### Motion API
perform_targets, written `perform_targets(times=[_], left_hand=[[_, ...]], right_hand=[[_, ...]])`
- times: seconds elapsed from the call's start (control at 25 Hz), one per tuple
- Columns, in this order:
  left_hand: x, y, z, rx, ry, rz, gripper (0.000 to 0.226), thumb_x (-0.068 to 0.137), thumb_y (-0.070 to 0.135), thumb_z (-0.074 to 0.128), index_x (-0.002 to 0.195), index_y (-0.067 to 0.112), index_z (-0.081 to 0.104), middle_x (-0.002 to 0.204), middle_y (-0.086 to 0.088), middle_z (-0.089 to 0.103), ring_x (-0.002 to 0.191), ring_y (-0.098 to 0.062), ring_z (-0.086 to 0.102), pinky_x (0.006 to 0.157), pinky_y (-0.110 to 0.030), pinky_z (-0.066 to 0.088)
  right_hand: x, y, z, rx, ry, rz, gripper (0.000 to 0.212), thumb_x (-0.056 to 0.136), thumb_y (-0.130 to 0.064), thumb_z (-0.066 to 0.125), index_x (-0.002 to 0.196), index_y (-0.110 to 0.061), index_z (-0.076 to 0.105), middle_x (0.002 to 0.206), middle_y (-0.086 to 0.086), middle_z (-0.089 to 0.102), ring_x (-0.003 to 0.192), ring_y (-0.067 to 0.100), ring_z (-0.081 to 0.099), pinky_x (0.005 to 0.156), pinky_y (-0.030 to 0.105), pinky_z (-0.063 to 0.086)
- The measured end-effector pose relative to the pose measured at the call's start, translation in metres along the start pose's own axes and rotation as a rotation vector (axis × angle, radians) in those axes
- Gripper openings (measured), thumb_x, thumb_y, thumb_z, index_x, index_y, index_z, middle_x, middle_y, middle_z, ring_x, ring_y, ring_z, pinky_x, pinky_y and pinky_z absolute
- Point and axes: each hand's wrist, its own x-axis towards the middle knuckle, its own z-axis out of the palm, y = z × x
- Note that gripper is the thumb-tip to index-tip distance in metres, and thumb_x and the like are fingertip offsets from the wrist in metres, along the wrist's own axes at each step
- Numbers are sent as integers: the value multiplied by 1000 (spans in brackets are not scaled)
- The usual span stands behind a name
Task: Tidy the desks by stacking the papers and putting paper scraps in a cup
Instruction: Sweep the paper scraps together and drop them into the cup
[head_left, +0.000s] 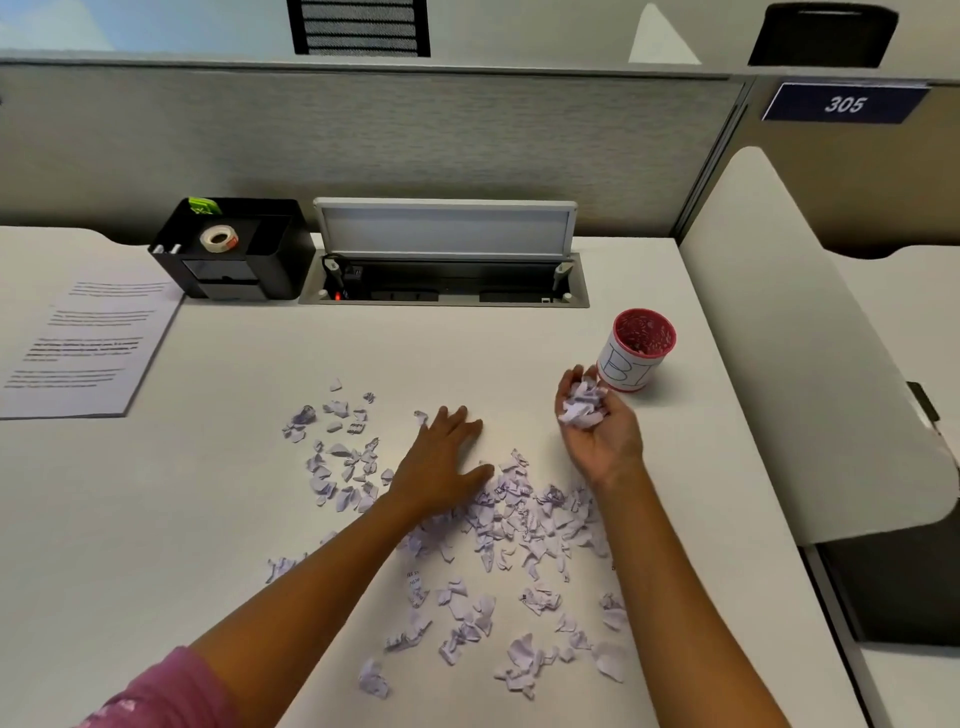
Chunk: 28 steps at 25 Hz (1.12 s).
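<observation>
An office cubicle: a pale surface runs up to a grey fabric partition, with an open cable well at the back and a black organiser holding a roll of tape to its left. Torn paper scraps lie strewn across the near half, thickest between the two forearms, with a looser patch further left and more toward the near edge.

The step in hand looks like scrap collection. The right hand is turned palm up, its fingers curled round a handful of scraps, just beside the red-rimmed cup, which seems to hold some scraps already. The left hand lies flat on the surface at the edge of the thick patch, fingers straight and spread — apparently placed to sweep or hold the pile.

The next move likely calls for lifting the handful over the cup's mouth and tipping it in without spilling; the rim is narrow next to the load.

Room is good: bare surface lies between hands and cable well, and the cup stands back from the right edge. A printed sheet lies well apart at far left — not yet stacked, as far as I can tell.
</observation>
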Motion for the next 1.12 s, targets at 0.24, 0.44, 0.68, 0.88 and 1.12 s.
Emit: perform_targets(times=[0.24, 0.44, 0.68, 0.88, 1.12], left_hand=[[3, -10, 6, 26, 0, 32, 80, 89, 60, 54, 155, 27, 21, 164, 4, 5, 151, -20, -3, 120, -41, 0], [4, -13, 8, 51, -8, 45, 80, 90, 61, 51, 155, 29, 18, 164, 5, 1, 151, -20, -5, 119, -37, -4], [4, -13, 8, 50, 1, 57, 79, 90, 60, 51, 155, 28, 18, 164, 4, 1, 151, -20, -5, 118, -37, -5], [-2, -10, 10, -13, 29, 45, 76, 92, 56, 53, 155, 26, 21, 164, 3, 3, 151, -19, -4, 119, -36, -2], [-12, -4, 7, -11, 50, -1, 70, 94, 47, 56, 154, 24, 26, 163, 3, 12, 151, -17, 9, 121, -34, 9]], right_hand=[[28, -64, 70, -139, -94, -224, 30, 104, -15, 44, 88, -1, 65, 75, 12, 71, 74, 19, 68, 73, 29, 61], [60, -98, 83, -759, -21, -589, 32, 105, -23, 44, 84, -11, 65, 82, 2, 67, 73, 12, 64, 69, 21, 52], [62, -108, 70, -1292, -62, -734, 37, 104, -20, 39, 80, -18, 66, 79, -8, 69, 80, 13, 65, 77, 29, 52], [48, -98, 52, -1314, -68, -813, 35, 102, -21, 39, 83, -22, 69, 93, 1, 69, 95, 17, 64, 92, 33, 52], [8, -42, -1, -1367, -52, -670, 32, 104, -13, 40, 90, -15, 69, 93, -2, 69, 86, 5, 64, 89, 27, 49]])
